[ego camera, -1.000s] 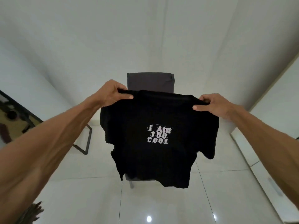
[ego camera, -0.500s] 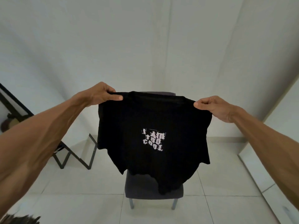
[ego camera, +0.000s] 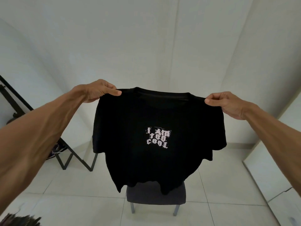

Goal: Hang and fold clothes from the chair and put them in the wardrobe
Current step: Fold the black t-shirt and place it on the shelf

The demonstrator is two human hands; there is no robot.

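We look down on a floor (ego camera: 78,201) of large, pale, glossy tiles, with plain white walls (ego camera: 130,46) rising behind it.

In the middle of the frame hangs the black T-shirt (ego camera: 159,160), printed "I AM TOO COOL" in pale letters on the chest and spread flat toward us in the air. Our left hand (ego camera: 99,91) pinches one shoulder at centre left, with the thumb on the near side. Our right hand (ego camera: 226,103) pinches the other shoulder at centre right in the same way. The hem hangs in front of the grey chair (ego camera: 156,195) at lower centre, and we cannot tell whether it touches the seat.

The shirt hides the chair's back and most of its seat. Only the seat's front part and two metal front legs show. The fingers behind the cloth are hidden too.

At the left edge, a black-framed leaning panel (ego camera: 14,101) on a zigzag stand is cut off by the frame and crossed by our left forearm. Something purple and white low beside it is too small to make out. A dark, blurred shape (ego camera: 21,220) sits cut off in the lower left corner. Along the right edge, a white flat-fronted unit (ego camera: 276,168) runs down to the lower right, and we cannot tell whether it is the wardrobe.

Open tiled floor lies on both sides of the chair, between it and the black stand on the left and the white unit on the right.
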